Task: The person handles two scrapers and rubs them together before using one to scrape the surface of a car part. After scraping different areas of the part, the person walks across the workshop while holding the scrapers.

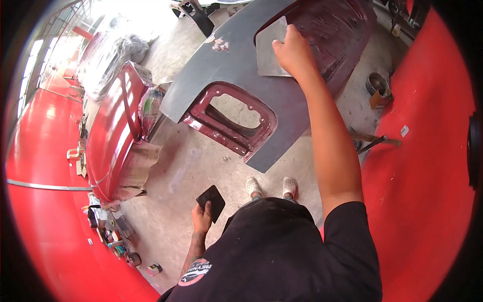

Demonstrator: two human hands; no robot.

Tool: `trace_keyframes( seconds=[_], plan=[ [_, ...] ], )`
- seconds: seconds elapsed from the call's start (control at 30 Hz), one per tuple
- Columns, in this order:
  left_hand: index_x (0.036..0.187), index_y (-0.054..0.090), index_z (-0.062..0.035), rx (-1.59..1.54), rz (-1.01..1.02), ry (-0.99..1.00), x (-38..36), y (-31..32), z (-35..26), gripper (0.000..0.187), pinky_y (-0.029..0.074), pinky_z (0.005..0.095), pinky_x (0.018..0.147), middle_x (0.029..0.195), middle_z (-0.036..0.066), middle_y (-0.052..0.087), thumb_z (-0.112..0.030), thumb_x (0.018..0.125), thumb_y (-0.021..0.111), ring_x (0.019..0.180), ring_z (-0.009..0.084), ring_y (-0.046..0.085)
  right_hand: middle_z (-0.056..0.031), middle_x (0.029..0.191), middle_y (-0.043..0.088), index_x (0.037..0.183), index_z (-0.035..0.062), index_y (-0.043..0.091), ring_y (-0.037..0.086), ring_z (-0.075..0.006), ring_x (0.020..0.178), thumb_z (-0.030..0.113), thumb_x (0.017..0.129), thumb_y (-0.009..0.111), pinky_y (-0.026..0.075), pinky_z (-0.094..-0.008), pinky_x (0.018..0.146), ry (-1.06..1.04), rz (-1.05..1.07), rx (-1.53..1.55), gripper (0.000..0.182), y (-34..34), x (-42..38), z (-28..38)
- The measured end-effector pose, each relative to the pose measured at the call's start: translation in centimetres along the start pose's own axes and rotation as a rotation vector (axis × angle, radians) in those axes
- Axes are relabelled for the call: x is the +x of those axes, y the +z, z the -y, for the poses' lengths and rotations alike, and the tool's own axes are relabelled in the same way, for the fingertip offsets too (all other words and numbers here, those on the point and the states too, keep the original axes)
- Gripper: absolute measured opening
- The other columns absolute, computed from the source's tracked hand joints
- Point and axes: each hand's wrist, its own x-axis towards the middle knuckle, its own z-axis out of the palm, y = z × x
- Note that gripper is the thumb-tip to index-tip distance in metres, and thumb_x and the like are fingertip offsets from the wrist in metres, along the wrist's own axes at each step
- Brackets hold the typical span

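Note:
My right hand (294, 53) reaches forward and holds a flat grey metal sheet (269, 48) against a grey-primed car body panel (226, 65). The panel has a maroon inner side and a maroon-edged opening (231, 116) near its lower end. My left hand (201, 219) hangs low by my hip and grips a small dark flat spreader (212, 201). My own shoes show on the concrete floor below the panel.
A red car part (108, 141) wrapped in masking paper stands at left. Cans and small tools (118, 241) lie along the red floor edge at lower left. A tin (377, 83) and a long-handled tool (375, 142) sit on the concrete at right.

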Motion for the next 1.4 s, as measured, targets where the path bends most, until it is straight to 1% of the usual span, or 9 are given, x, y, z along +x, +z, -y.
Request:
trace_keyframes(
  seconds=[0.13, 0.37, 0.43, 0.47, 0.7, 1.03, 1.17, 1.33, 1.4],
  plan=[
    [0.105, 0.061, 0.0014, 0.08, 0.019, -0.034, 0.2, -0.2, -0.8, 0.022, 0.048, 0.0295, 0.073, 0.086, 0.009, 0.068, -0.016, 0.093, 0.056, 0.08, 0.0124, 0.059, -0.0294, 0.115, 0.057, 0.115, -0.0067, 0.051, 0.055, -0.041, 0.11, 0.024, 0.08, 0.063, 0.045, -0.0453, 0.092, -0.208, 0.176, -0.191, 0.048, 2.7, 0.2, 1.0],
    [0.104, 0.061, 0.0038, -0.052, -0.07, -0.026, 0.4, -0.4, -0.1, 0.023, 0.047, 0.0292, 0.075, 0.089, 0.009, 0.068, -0.016, 0.093, 0.056, 0.082, 0.0124, 0.059, -0.0311, 0.098, 0.062, 0.104, -0.0085, 0.051, 0.061, -0.0422, 0.096, 0.018, 0.079, 0.059, 0.051, -0.0465, 0.08, -0.059, -0.092, 0.018, 0.037, 3.7, 2.2, 2.2],
    [0.104, 0.06, 0.0041, -0.035, -0.061, -0.048, 0.4, -0.5, 0.1, 0.024, 0.047, 0.0291, 0.075, 0.09, 0.009, 0.068, -0.016, 0.093, 0.056, 0.083, 0.0124, 0.059, -0.0275, 0.11, 0.06, 0.116, -0.0068, 0.053, 0.06, -0.0382, 0.102, 0.027, 0.078, 0.064, 0.049, -0.0435, 0.086, -0.23, 0.371, -0.121, 0.052, 7.4, 0.1, 4.5],
    [0.105, 0.06, 0.0039, -0.017, -0.027, -0.063, 0.6, -0.5, 0.3, 0.024, 0.047, 0.0293, 0.076, 0.091, 0.009, 0.068, -0.016, 0.094, 0.056, 0.084, 0.0126, 0.059, -0.0271, 0.115, 0.058, 0.122, -0.0064, 0.05, 0.058, -0.0379, 0.107, 0.029, 0.078, 0.064, 0.047, -0.0427, 0.09, -0.642, 0.431, -0.25, 0.058, 8.7, -1.5, 5.2],
    [0.105, 0.061, 0.0033, -0.224, -0.148, -0.049, 1.2, -1.9, 0.8, 0.023, 0.047, 0.0287, 0.075, 0.091, 0.008, 0.068, -0.016, 0.094, 0.056, 0.083, 0.0118, 0.058, -0.0282, 0.107, 0.061, 0.107, -0.007, 0.057, 0.061, -0.0384, 0.1, 0.023, 0.076, 0.063, 0.049, -0.0441, 0.086, -0.162, -0.041, -0.214, 0.044, 4.8, 5.8, 3.9],
    [0.099, 0.062, 0.0038, -0.061, -0.011, -0.004, 3.4, -0.7, -0.6, 0.025, 0.048, 0.0326, 0.07, 0.082, 0.016, 0.068, -0.019, 0.092, 0.057, 0.076, 0.0172, 0.062, -0.0273, 0.11, 0.059, 0.107, -0.0023, 0.056, 0.057, -0.0407, 0.106, 0.021, 0.08, 0.053, 0.047, -0.046, 0.09, -0.555, 0.647, -0.169, 0.036, 16.8, -5.9, 14.3],
    [0.098, 0.062, 0.0038, -0.168, -0.222, -0.069, 1.3, -3.1, 4.6, 0.024, 0.048, 0.0336, 0.069, 0.084, 0.013, 0.068, -0.019, 0.092, 0.056, 0.076, 0.0171, 0.061, -0.0173, 0.093, 0.066, 0.105, -0.0026, 0.058, 0.067, -0.0243, 0.079, 0.019, 0.078, 0.064, 0.054, -0.0342, 0.067, -0.191, 0.365, -0.09, 0.035, 8.1, 6.4, 8.2],
    [0.101, 0.061, 0.0046, -0.239, -0.328, -0.09, 0.1, -5.1, 4.5, 0.024, 0.046, 0.0292, 0.075, 0.089, 0.006, 0.065, -0.017, 0.092, 0.055, 0.082, 0.0125, 0.057, -0.015, 0.089, 0.068, 0.096, -0.0058, 0.064, 0.067, -0.023, 0.075, 0.016, 0.074, 0.066, 0.052, -0.0351, 0.063, -0.071, -0.073, -0.122, 0.031, 3.0, 12.5, 1.4],
    [0.1, 0.061, 0.0048, -0.388, -0.306, -0.041, 1.6, -5.0, 3.2, 0.023, 0.046, 0.0282, 0.075, 0.089, 0.006, 0.065, -0.017, 0.093, 0.054, 0.082, 0.012, 0.057, -0.0209, 0.091, 0.067, 0.094, -0.0035, 0.066, 0.066, -0.0275, 0.082, 0.016, 0.071, 0.064, 0.051, -0.0412, 0.068, -0.139, 0.215, -0.194, 0.03, 7.1, 11.8, 4.4]
  ],
)
